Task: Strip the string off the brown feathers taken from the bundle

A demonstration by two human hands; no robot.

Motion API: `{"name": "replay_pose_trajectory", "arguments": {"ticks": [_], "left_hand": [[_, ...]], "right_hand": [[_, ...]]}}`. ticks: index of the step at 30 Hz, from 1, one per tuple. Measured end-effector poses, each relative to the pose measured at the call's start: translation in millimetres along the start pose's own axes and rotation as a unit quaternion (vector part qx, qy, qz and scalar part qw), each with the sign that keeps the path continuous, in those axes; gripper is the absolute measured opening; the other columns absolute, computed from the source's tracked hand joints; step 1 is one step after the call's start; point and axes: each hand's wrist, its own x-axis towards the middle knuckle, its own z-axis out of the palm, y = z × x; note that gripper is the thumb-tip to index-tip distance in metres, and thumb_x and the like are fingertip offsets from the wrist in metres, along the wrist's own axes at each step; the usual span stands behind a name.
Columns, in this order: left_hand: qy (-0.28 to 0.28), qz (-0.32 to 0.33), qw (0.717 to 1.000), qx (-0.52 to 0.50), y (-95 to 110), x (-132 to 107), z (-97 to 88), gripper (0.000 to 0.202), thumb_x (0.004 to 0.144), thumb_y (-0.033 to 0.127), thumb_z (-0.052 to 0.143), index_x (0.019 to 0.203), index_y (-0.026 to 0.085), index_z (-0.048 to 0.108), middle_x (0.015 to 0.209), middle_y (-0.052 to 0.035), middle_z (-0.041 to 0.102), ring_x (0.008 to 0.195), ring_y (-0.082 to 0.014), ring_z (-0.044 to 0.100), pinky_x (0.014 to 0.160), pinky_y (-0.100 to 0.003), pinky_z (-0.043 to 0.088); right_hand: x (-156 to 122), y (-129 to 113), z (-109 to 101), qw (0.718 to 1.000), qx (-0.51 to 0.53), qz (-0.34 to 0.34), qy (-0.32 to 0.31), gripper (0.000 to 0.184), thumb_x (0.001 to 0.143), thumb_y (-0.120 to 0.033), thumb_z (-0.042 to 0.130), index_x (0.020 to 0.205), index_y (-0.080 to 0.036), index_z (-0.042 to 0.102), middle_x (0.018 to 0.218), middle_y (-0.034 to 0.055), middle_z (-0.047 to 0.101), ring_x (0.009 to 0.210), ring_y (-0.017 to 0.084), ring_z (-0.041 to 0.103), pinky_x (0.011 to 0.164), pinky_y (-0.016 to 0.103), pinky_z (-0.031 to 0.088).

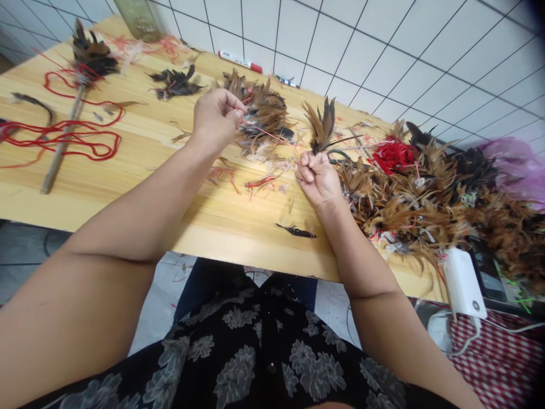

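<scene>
My right hand [315, 177] is closed around the base of a small bunch of brown and black feathers [321, 126] that stands upright above my fingers. My left hand [217, 116] is raised over the wooden table [140, 170], pinching a thin pale red thread [272, 135] that runs tight toward the bunch in my right hand. Just behind my left hand lies a loose heap of brown feathers [264, 116].
A large pile of brown feathers [426, 199] with a red thread ball [394, 154] fills the right. A stick duster [79, 85] and red cord [63, 133] lie left. A red-capped marker [240, 61], a white power bank [465, 284] and a lone black feather [296, 230] are also there.
</scene>
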Motion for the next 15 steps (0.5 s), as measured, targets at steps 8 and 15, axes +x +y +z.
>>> {"name": "replay_pose_trajectory", "arguments": {"ticks": [8, 15], "left_hand": [[-0.035, 0.003, 0.999, 0.038, 15, 11, -12.8, 0.022, 0.082, 0.013, 0.082, 0.081, 0.028, 0.065, 0.075, 0.0047, 0.063, 0.079, -0.0181, 0.051, 0.089, -0.038, 0.043], [-0.020, -0.012, 1.000, 0.019, 3, 8, -11.6, 0.016, 0.073, 0.036, 0.087, 0.074, 0.033, 0.071, 0.070, 0.0017, 0.070, 0.077, -0.0217, 0.047, 0.092, -0.046, 0.048]], "right_hand": [[-4, 1, 8, 0.999, 0.035, 0.004, -0.016, 0.042, 0.085, 0.003, 0.062, 0.080, -0.023, 0.030, 0.078, -0.0063, 0.058, 0.054, 0.006, 0.023, 0.056, 0.019, 0.034], [0, 2, 5, 1.000, 0.010, 0.004, -0.002, 0.042, 0.087, 0.002, 0.061, 0.080, -0.024, 0.029, 0.079, -0.0053, 0.055, 0.056, 0.007, 0.023, 0.057, 0.020, 0.038]]}}
